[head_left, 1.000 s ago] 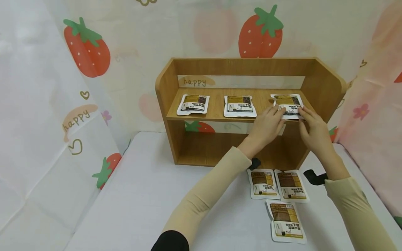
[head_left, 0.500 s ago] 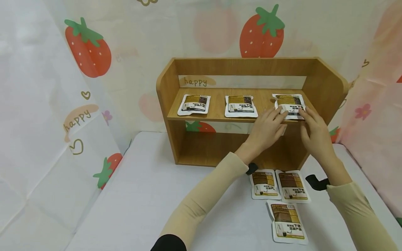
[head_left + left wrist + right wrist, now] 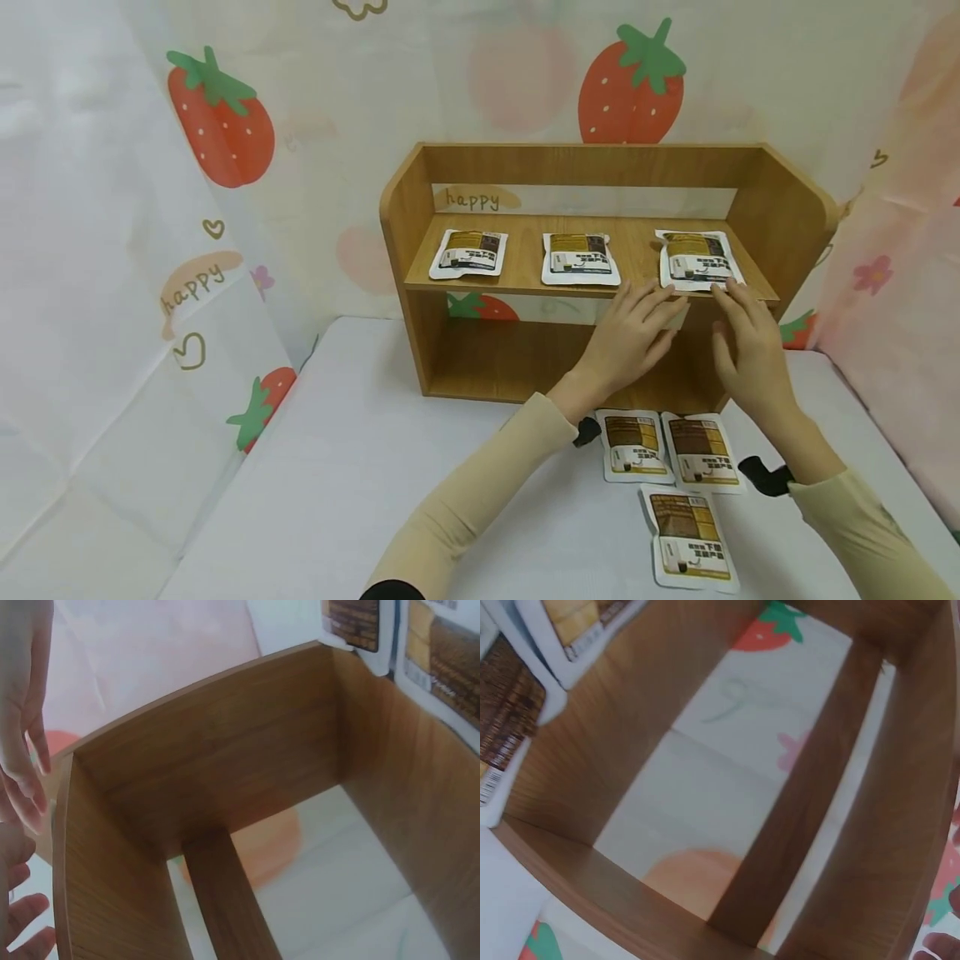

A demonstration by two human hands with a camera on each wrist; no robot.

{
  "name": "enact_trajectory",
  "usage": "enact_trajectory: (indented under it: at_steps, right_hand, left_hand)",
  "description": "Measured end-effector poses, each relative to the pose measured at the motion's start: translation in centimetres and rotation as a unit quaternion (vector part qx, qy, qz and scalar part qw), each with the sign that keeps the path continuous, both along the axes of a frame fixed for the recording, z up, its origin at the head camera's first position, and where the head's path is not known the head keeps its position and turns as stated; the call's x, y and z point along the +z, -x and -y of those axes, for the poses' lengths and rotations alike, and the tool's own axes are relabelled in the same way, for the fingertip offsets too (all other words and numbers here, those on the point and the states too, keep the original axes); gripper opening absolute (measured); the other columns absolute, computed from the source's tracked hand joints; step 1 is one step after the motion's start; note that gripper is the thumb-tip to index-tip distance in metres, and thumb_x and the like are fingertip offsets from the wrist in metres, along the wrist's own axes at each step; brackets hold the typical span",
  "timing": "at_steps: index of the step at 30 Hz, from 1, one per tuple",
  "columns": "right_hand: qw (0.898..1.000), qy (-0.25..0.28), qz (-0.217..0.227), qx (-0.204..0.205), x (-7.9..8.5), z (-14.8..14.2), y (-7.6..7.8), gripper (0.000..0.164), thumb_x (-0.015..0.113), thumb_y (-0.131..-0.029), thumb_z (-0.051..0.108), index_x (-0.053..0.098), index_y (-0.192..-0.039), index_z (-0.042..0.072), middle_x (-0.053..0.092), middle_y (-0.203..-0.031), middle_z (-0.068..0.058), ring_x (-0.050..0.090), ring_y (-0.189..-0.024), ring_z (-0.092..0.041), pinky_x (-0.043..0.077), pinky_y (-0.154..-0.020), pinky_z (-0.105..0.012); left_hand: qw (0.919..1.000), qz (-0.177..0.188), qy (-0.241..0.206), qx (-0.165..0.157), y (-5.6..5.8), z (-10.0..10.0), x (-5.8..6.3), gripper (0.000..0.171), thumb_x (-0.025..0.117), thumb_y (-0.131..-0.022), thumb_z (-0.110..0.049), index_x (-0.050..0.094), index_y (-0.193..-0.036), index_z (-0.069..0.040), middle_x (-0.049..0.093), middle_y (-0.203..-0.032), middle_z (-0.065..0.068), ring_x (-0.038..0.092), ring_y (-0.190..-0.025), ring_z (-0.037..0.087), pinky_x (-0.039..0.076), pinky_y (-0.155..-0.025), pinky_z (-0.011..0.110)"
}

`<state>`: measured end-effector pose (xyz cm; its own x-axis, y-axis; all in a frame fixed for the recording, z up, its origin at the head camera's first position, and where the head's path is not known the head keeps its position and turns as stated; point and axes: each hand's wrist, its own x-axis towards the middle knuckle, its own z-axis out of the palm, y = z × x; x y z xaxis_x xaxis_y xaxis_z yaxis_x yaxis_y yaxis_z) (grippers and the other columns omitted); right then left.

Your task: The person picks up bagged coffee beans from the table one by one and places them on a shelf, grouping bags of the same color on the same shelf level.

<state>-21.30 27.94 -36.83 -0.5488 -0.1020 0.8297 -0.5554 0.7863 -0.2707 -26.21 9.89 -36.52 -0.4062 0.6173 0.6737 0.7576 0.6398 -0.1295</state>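
Three flat white pouches with brown and yellow labels lie on the upper board of a wooden shelf [image 3: 585, 162]: a left pouch [image 3: 468, 253], a middle pouch [image 3: 581, 258] and a right pouch [image 3: 699, 260]. My left hand [image 3: 626, 337], fingers extended, is at the board's front edge, just left of the right pouch. Fingertips of my right hand [image 3: 750, 354] come up to that pouch's lower right corner, the fingers slightly bent. Neither hand grips anything. The wrist views mostly look into the shelf's lower compartment [image 3: 210, 742], with fingers at their borders.
On the white tabletop [image 3: 360, 467] before the shelf lie three more pouches: two side by side, a near-left pouch [image 3: 636, 446] and a near-right pouch [image 3: 702, 452], and a front pouch [image 3: 690, 537] below them. A strawberry-print curtain [image 3: 337, 125] hangs behind.
Both hands have drawn back from the right pouch toward the shelf's front edge, letting go of it. The pouch stays on the upper board. The view has shifted slightly.
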Motion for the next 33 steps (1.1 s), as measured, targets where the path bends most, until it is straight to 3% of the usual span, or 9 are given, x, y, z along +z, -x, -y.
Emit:
enact_trajectory:
  at_steps: [6, 13, 22, 26, 33]
  right_hand:
    - [1.0, -0.012, 0.003, 0.023, -1.3, 0.1, -1.0, 0.055, 0.06, -0.078, -0.012, 0.052, -0.13, 0.002, 0.046, -0.135, -0.022, 0.039, -0.128, -0.04, 0.026, -0.107, -0.057]
    - [0.998, -0.036, 0.03, 0.033, -3.1, 0.2, -2.1, 0.057, 0.064, -0.075, -0.01, 0.052, -0.13, 0.002, 0.044, -0.137, -0.022, 0.038, -0.128, -0.042, 0.027, -0.103, -0.062]
    - [0.993, 0.002, 0.1, 0.056, -5.2, -0.3, -3.7, 0.052, 0.06, -0.082, -0.006, 0.049, -0.132, 0.001, 0.041, -0.139, -0.021, 0.034, -0.128, -0.042, 0.029, -0.1, -0.062]
    - [0.989, 0.005, 0.137, 0.062, -6.5, -0.5, -4.4, 0.053, 0.061, -0.082, -0.006, 0.048, -0.133, 0.004, 0.04, -0.14, -0.02, 0.036, -0.122, -0.047, 0.03, -0.091, -0.068]
    - [0.981, -0.007, 0.182, 0.061, -8.5, -1.1, -5.4, 0.051, 0.06, -0.085, -0.003, 0.049, -0.133, 0.006, 0.044, -0.135, -0.021, 0.038, -0.12, -0.045, 0.034, -0.087, -0.067]
  left_hand:
    - [1.0, 0.0, 0.006, -0.005, -0.5, 0.8, -1.4, 0.043, 0.05, -0.095, -0.034, 0.049, -0.135, -0.019, 0.043, -0.142, 0.002, 0.027, -0.138, 0.021, 0.009, -0.116, 0.042]
    - [0.9994, 0.026, 0.0, -0.023, -1.3, 1.7, -3.0, 0.043, 0.05, -0.095, -0.033, 0.049, -0.135, -0.018, 0.043, -0.141, 0.003, 0.025, -0.139, 0.023, 0.014, -0.115, 0.043]
    - [0.9951, 0.094, 0.023, -0.02, -2.8, 2.4, -5.4, 0.047, 0.048, -0.096, -0.038, 0.044, -0.139, -0.019, 0.039, -0.145, 0.003, 0.025, -0.139, 0.02, 0.014, -0.115, 0.041]
    - [0.9897, 0.14, 0.027, -0.016, -3.3, 2.7, -6.6, 0.049, 0.049, -0.095, -0.04, 0.043, -0.139, -0.02, 0.04, -0.144, 0.002, 0.031, -0.137, 0.019, 0.018, -0.114, 0.042]
    - [0.9793, 0.198, 0.033, -0.023, -4.3, 3.4, -8.5, 0.049, 0.052, -0.094, -0.038, 0.044, -0.139, -0.019, 0.045, -0.14, 0.002, 0.038, -0.131, 0.02, 0.025, -0.112, 0.04]
